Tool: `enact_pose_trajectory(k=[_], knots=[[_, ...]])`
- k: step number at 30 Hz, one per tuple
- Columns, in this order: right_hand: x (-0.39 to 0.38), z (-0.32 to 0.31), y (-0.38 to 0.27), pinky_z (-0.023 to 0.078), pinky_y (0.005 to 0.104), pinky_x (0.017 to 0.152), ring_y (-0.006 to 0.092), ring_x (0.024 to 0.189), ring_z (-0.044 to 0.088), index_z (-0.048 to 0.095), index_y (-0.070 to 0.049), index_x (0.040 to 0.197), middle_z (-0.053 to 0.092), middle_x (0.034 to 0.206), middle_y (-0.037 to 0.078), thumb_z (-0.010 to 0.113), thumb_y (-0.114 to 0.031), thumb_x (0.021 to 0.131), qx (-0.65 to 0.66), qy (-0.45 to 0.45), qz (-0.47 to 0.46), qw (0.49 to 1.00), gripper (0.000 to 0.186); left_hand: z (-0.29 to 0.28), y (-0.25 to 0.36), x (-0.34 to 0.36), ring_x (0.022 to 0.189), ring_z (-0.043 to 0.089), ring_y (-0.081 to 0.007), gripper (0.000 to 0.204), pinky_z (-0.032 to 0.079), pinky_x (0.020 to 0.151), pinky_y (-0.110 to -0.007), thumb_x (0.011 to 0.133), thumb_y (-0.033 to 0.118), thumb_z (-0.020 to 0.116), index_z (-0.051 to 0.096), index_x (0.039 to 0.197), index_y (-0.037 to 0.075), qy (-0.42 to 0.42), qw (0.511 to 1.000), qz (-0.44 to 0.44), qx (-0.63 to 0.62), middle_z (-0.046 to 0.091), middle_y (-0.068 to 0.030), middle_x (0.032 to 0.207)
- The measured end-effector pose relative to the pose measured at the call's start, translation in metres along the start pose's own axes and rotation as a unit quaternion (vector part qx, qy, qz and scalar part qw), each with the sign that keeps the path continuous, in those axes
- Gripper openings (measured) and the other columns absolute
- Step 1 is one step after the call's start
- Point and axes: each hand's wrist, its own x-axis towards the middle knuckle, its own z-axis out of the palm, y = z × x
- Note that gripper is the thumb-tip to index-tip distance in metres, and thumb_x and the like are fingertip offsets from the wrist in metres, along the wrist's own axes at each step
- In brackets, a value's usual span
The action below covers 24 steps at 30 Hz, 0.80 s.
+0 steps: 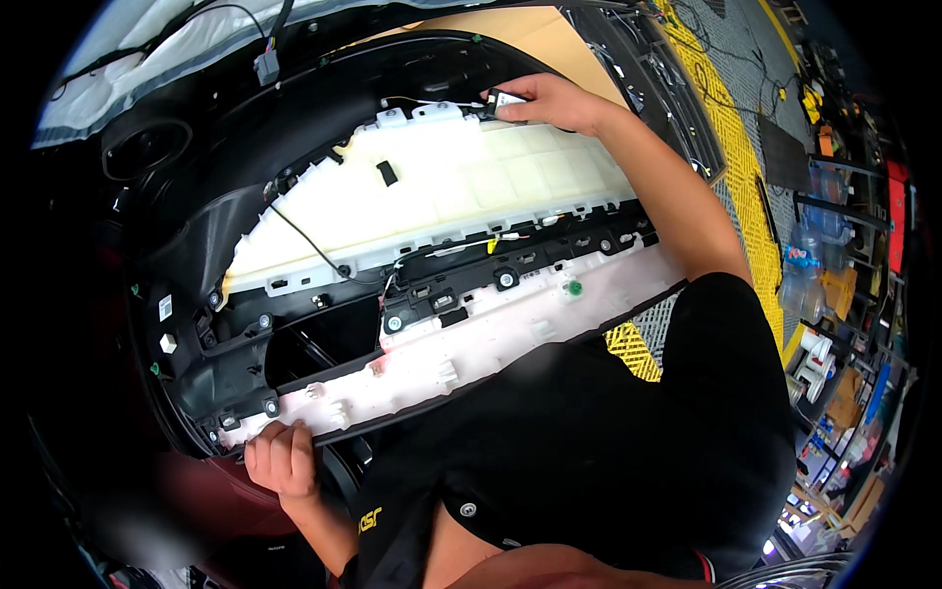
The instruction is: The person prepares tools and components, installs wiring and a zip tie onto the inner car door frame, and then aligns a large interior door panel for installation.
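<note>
Lying before me with its back side up is a large black car door panel [226, 221]. A cream-coloured padded sheet [442, 187] covers its middle, and a pale pink strip [491, 353] runs along the near side. My left hand [283, 459] has its fingers curled over the near-left edge of the panel. At the far edge of the padded sheet, my right hand [551, 103] pinches a small black-and-white box [507, 100]; a thin wire [432, 100] leads off from it to the left. What the box is cannot be told.
A black cable [309, 240] crosses the sheet, and a wire with a yellow tag [493, 245] lies along its near edge. Brown cardboard [535, 34] lies behind the panel. Yellow floor matting [726, 147] runs at the right, beside shelving with large clear bottles [805, 294].
</note>
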Motion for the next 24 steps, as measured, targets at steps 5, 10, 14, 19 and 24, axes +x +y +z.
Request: enact_pose_trajectory(k=[5, 10, 14, 19, 24], knots=[[-0.011, -0.005, 0.003, 0.038, 0.0292, 0.111, 0.0144, 0.125, 0.056, 0.063, -0.013, 0.142, 0.067, 0.133, 0.005, 0.065, -0.033, 0.102, 0.016, -0.025, -0.036, 0.999, 0.045, -0.001, 0.001, 0.001, 0.079, 0.068, -0.0218, 0.012, 0.046, 0.070, -0.035, 0.080, 0.006, 0.070, 0.068, 0.092, 0.007, -0.002, 1.000, -0.002, 0.003, 0.066, -0.0036, 0.084], [-0.021, -0.004, 0.000, 0.042, 0.0286, 0.105, 0.0131, 0.118, 0.057, 0.066, -0.009, 0.134, 0.068, 0.121, 0.002, 0.067, -0.025, 0.101, 0.006, -0.039, -0.059, 0.997, 0.036, -0.001, 0.000, 0.003, 0.079, 0.068, -0.0214, 0.012, 0.045, 0.070, -0.035, 0.080, 0.005, 0.071, 0.067, 0.091, 0.008, -0.003, 1.000, -0.002, 0.007, 0.067, -0.0034, 0.084], [-0.033, 0.006, -0.002, 0.046, 0.0279, 0.099, 0.0124, 0.109, 0.059, 0.066, -0.007, 0.128, 0.068, 0.114, 0.002, 0.068, -0.024, 0.101, -0.007, -0.052, -0.064, 0.997, 0.032, -0.001, 0.000, 0.002, 0.079, 0.068, -0.0213, 0.013, 0.045, 0.070, -0.035, 0.080, 0.004, 0.071, 0.067, 0.091, 0.008, 0.000, 1.000, -0.009, 0.001, 0.066, -0.0032, 0.083], [-0.042, 0.020, 0.001, 0.048, 0.0282, 0.095, 0.0123, 0.106, 0.060, 0.071, -0.008, 0.124, 0.068, 0.111, 0.002, 0.069, -0.024, 0.100, 0.012, 0.002, -0.065, 0.998, 0.029, 0.000, 0.000, 0.003, 0.078, 0.068, -0.0243, 0.014, 0.046, 0.067, -0.037, 0.078, 0.003, 0.073, 0.067, 0.090, 0.007, 0.002, 1.000, -0.001, -0.002, 0.064, -0.0066, 0.080], [-0.038, 0.031, 0.005, 0.048, 0.0302, 0.096, 0.0152, 0.110, 0.059, 0.073, -0.007, 0.123, 0.062, 0.122, 0.006, 0.069, -0.028, 0.100, -0.143, 0.080, -0.139, 0.977, 0.032, 0.000, 0.001, 0.003, 0.077, 0.068, -0.0255, 0.015, 0.047, 0.066, -0.037, 0.076, 0.002, 0.073, 0.068, 0.090, 0.006, 0.005, 1.000, 0.000, 0.000, 0.063, -0.0079, 0.079]])
